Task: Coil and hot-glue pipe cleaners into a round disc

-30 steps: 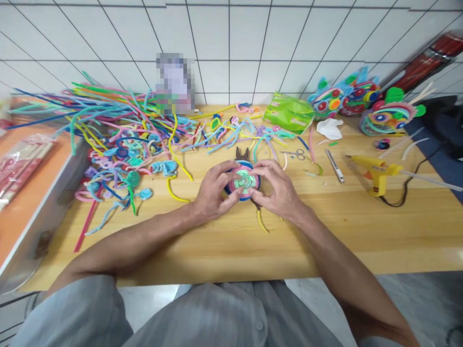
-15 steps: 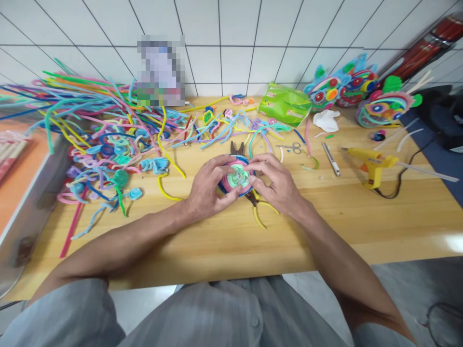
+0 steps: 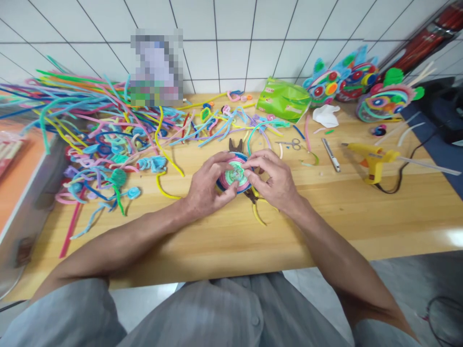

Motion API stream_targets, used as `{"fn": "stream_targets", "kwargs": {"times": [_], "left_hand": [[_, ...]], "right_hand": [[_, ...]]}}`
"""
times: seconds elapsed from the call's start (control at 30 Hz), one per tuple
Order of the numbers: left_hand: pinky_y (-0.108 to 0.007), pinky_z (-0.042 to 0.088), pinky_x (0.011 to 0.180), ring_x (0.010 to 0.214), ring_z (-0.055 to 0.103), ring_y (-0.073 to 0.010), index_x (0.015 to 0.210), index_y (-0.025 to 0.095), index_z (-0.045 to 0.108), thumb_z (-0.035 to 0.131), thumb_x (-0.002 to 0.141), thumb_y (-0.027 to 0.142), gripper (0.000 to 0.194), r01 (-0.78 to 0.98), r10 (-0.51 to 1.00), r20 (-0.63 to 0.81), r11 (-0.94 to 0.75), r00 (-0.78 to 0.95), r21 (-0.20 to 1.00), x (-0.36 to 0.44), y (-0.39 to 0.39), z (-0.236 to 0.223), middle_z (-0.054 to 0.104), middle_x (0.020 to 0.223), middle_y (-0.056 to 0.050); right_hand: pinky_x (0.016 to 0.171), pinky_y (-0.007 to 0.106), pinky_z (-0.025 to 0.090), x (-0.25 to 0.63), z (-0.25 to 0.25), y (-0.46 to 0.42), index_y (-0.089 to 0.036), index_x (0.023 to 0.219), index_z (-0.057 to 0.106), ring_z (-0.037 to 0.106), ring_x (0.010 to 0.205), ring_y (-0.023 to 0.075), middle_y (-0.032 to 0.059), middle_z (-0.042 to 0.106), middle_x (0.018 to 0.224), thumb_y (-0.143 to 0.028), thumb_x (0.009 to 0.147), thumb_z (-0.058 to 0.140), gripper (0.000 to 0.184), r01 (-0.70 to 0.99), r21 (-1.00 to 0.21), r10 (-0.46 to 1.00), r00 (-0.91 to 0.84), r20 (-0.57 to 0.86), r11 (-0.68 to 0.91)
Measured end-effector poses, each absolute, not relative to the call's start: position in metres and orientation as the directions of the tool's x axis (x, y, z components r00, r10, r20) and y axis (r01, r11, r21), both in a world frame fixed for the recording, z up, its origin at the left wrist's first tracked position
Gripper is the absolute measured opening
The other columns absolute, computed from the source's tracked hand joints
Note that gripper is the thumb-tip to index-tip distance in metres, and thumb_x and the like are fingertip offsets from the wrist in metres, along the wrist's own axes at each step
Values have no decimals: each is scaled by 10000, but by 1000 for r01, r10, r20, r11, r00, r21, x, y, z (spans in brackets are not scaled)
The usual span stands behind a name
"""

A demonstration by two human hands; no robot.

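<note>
Between my two hands is a round coil of pipe cleaners, pale green at the centre, then pink, with blue at the rim. My left hand grips its left side, the thumb along the near edge. With fingertips pinched together, my right hand holds the coil's right side. Beneath the coil lie pliers with yellow handles, their dark jaws poking out on the far side; the middle of the pliers is hidden.
Loose pipe cleaners heap up at the left. A green packet stands at the back. Small scissors, a utility knife and a yellow glue gun lie to the right. Several decorated figures stand behind them.
The view has shifted slightly. Both hands keep their hold on the coil, and the right fingertips have moved only a little at its edge.
</note>
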State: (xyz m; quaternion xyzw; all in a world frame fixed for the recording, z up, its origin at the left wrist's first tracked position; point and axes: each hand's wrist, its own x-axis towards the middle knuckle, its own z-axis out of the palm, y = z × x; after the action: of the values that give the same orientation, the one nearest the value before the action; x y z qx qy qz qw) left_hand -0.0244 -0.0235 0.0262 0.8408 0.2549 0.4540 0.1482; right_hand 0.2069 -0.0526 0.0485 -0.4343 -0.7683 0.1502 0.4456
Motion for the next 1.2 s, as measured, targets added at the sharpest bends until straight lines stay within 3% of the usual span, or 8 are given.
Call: {"fn": "stream_targets", "kwargs": {"times": [0.4,0.6,1.2], "left_hand": [[-494,637,1118,1367,727,-294,1298,263,605,759,1009,373,346,292,582,676,-812,452,505,-26,-21,25,719,1434,-131],[-489,642,1114,1368,726,-295,1333,264,581,753,1010,348,376,284,553,702,-833,448,475,-26,-21,24,713,1437,-137],[-512,628,1140,1410,712,-324,1335,249,593,784,970,279,413,187,503,739,-861,448,472,-26,-15,21,733,1429,-168]], "right_hand": [[972,435,634,219,55,-55,-301,1245,733,718,1141,258,69,727,1268,-274,979,751,268,540,-576,785,-344,515,614],[955,467,639,210,53,-57,-309,1208,737,717,1120,275,76,731,1222,-257,985,713,230,566,-569,790,-289,540,596],[891,372,633,213,52,-53,-284,1136,789,748,1032,220,59,752,1116,-249,1041,716,125,516,-561,746,-284,602,648]]}}
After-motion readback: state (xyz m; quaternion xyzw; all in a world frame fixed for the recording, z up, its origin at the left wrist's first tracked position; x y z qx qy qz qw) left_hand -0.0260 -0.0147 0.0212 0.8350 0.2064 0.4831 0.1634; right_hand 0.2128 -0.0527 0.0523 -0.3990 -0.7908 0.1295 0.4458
